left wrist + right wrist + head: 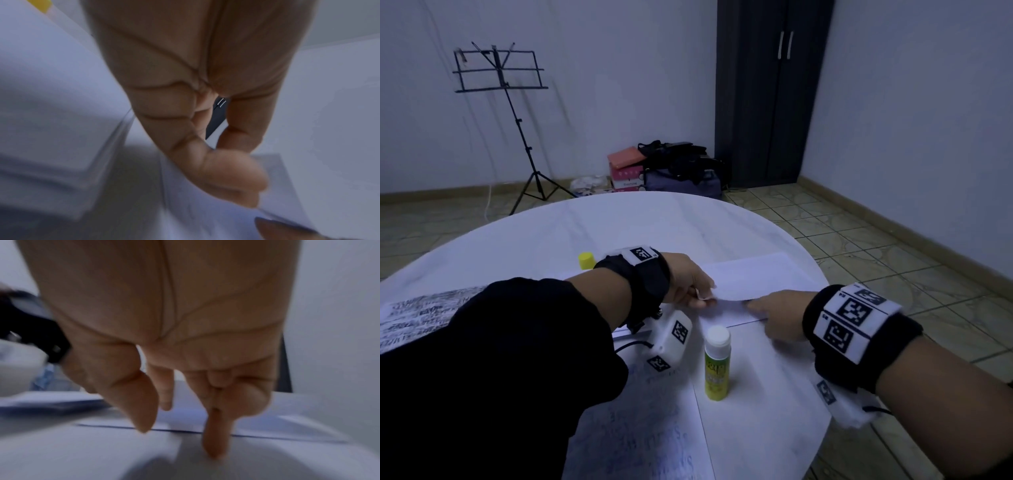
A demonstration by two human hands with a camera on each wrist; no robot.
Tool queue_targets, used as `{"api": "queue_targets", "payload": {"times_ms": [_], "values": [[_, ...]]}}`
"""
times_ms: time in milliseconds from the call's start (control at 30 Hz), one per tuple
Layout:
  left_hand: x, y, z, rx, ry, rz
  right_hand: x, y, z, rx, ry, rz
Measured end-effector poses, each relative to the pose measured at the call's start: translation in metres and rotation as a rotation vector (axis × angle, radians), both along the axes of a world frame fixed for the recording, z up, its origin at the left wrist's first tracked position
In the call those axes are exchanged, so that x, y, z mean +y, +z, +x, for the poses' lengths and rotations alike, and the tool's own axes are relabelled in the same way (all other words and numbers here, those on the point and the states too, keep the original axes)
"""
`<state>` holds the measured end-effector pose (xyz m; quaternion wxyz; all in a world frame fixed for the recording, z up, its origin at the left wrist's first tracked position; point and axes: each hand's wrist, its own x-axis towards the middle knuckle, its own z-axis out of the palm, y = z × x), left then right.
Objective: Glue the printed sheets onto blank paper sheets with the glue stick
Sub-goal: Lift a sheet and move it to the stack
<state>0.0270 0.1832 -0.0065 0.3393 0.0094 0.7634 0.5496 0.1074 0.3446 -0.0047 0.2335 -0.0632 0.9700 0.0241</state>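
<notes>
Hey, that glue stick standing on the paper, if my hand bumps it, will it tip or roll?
The glue stick stands upright, tall and narrow, so a sideways knock would probably tip it. Being round, it would likely roll once down, perhaps off the table. Its cap seems to be off: a yellow cap sits apart, so the tip might smear paper.

The far half of the bench (619, 219) lies bare and open to a reach. Near the middle, the upright glue stick (717, 363) stands just beside the right hand (777, 317); a yellow cap (586, 260) sits behind the left hand (688, 281). Paper sheets (750, 274) cover the near right.
</notes>
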Motion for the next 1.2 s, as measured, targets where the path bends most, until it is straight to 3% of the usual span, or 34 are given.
{"api": "queue_targets", "payload": {"times_ms": [167, 433, 500, 633, 700, 900, 1033, 1200], "values": [[-0.011, 0.003, 0.003, 0.028, 0.01, 0.024, 0.025, -0.002, -0.006, 0.077, -0.197, 0.081], [-0.059, 0.031, 0.021, 0.151, 0.133, 0.199, 0.014, 0.027, 0.005, 0.181, -0.375, -0.115], [-0.074, 0.04, 0.031, 0.201, 0.137, 0.226, 0.013, 0.037, 0.007, 0.272, -0.497, -0.361], [-0.106, 0.058, 0.058, 0.292, 0.135, 0.256, 0.0, 0.066, 0.029, 0.377, -0.765, -1.031], [-0.122, 0.064, 0.073, 0.323, 0.125, 0.254, -0.014, 0.079, 0.042, 0.325, -0.795, -1.167], [-0.172, 0.067, 0.121, 0.42, 0.057, 0.151, -0.063, 0.094, 0.081, 0.284, -0.708, -1.154], [-0.203, 0.06, 0.147, 0.451, 0.102, 0.072, -0.083, 0.085, 0.101, 0.316, -0.694, -1.101], [-0.229, 0.038, 0.173, 0.509, 0.097, -0.188, -0.098, 0.058, 0.124, 0.23, -0.653, -1.011]]}}
